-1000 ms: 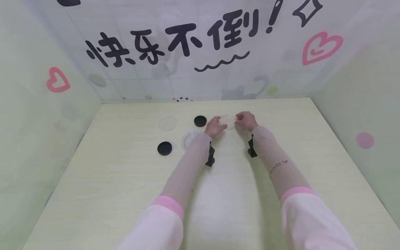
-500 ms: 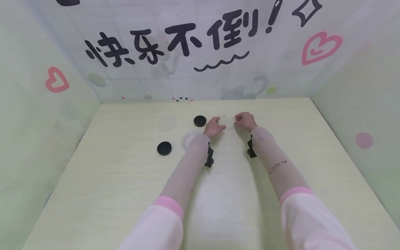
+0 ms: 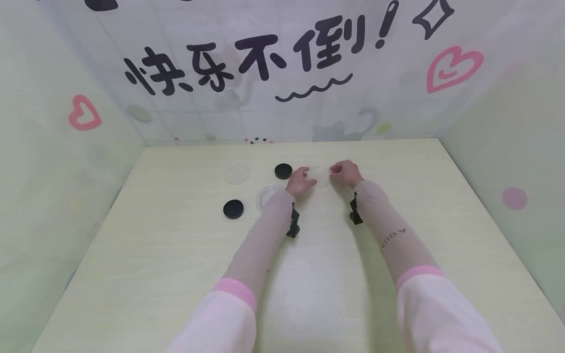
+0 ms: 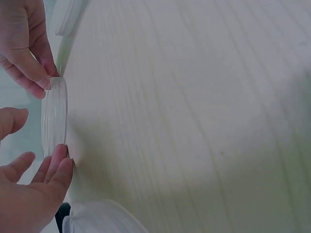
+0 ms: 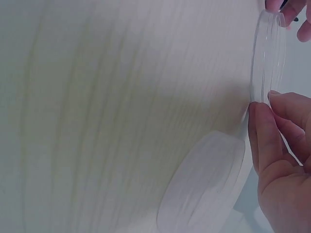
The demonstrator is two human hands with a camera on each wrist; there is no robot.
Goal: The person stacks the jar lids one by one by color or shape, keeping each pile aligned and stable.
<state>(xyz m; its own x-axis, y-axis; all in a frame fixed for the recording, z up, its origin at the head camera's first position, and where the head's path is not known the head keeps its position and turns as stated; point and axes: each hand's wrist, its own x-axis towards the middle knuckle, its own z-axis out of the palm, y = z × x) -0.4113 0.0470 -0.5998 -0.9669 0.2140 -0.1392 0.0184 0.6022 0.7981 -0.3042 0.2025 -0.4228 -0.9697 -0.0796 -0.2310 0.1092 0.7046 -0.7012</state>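
Between my two hands is a clear round petri dish point(image 3: 320, 177), seen edge-on in both wrist views. My left hand point(image 3: 301, 181) grips its left edge, with the fingertips on the rim in the left wrist view. At the opposite edge my right hand point(image 3: 346, 173) pinches the rim between thumb and fingers. The right wrist view shows this dish point(image 5: 265, 58) as stacked thin transparent walls, tilted up close over the table. Another clear dish point(image 5: 206, 187) lies below the right hand in that view.
A black round disc point(image 3: 283, 171) lies just left of the left hand, a second black disc point(image 3: 233, 209) farther left. Two clear round pieces also lie there: a flat one point(image 3: 237, 174) and a dish point(image 3: 265, 198) partly behind the left sleeve. A printed wall point(image 3: 282, 117) borders the pale table point(image 3: 176, 274).
Both hands and the petri dish have come slightly nearer to me, the left hand also a little to the left. The other discs have stayed in place.
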